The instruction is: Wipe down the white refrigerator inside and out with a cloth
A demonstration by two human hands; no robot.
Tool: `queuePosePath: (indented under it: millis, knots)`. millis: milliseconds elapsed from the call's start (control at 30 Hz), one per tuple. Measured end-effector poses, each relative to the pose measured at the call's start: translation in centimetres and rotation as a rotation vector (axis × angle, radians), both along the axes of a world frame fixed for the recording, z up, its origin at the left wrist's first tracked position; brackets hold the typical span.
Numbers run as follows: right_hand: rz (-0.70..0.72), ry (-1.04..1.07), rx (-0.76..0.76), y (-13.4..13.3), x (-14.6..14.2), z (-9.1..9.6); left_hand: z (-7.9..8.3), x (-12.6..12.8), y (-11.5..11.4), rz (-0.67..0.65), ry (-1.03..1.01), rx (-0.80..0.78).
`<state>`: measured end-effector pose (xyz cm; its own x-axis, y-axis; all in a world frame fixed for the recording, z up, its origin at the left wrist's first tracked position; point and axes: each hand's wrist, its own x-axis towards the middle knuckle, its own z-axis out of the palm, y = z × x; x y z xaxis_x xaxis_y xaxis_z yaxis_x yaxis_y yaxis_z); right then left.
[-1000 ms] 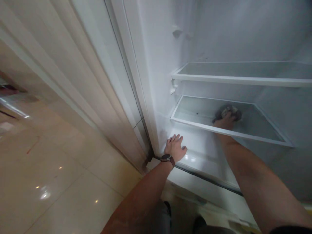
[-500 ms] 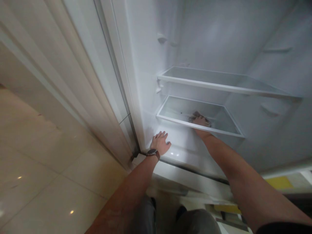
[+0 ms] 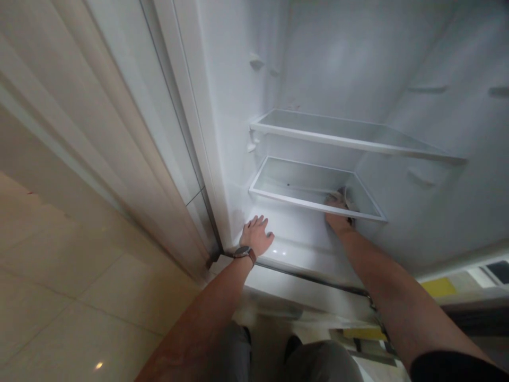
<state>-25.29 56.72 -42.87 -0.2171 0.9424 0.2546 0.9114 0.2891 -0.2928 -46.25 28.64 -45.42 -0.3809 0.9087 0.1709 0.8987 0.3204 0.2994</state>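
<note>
Inside a white fridge compartment [image 3: 302, 223], my left hand [image 3: 256, 235] lies flat with fingers spread on the floor near its front left corner. A watch [image 3: 243, 252] is on that wrist. My right hand [image 3: 338, 204] reaches beneath the lower glass shelf [image 3: 294, 199] and is seen through the glass. It is closed on a crumpled brownish cloth [image 3: 345, 197], near the right part of the compartment. The glass and the hand partly hide the cloth.
A second glass shelf [image 3: 350, 139] sits above the lower one. Moulded ledges [image 3: 256, 62] stick out from the side walls. The open door [image 3: 159, 159] stands at the left, over a tiled floor [image 3: 79, 318]. Yellow pieces [image 3: 437, 287] show at the lower right.
My right hand has moved right with the cloth, under the lower shelf. My left hand stays in place on the floor of the compartment. The view has shifted slightly.
</note>
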Motion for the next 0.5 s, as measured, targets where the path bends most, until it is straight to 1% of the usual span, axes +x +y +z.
queuePosePath:
  millis: [133, 200, 267, 333, 400, 500]
  knots:
    - [-0.136, 0.068, -0.011, 2.9, -0.9, -0.2, -0.1, -0.1, -0.1, 0.004, -0.004, -0.005]
    - [-0.163, 0.092, -0.02, 4.1, -1.3, -0.4, -0.1, -0.1, -0.1, -0.001, -0.003, -0.01]
    - [-0.135, 0.085, -0.023, 4.9, -1.5, -0.6, -0.1, -0.2, -0.1, -0.009, -0.002, -0.012]
    - [-0.076, 0.053, -0.033, 5.1, -1.3, -0.6, 0.0, -0.2, -0.1, -0.01, -0.006, -0.017]
    - [0.002, 0.009, -0.051, 4.6, -0.9, -0.4, 0.1, -0.2, -0.1, -0.003, -0.011, -0.026]
    - [0.101, -0.041, -0.05, 2.9, -0.3, 0.0, 0.1, -0.1, -0.1, -0.002, -0.008, -0.033]
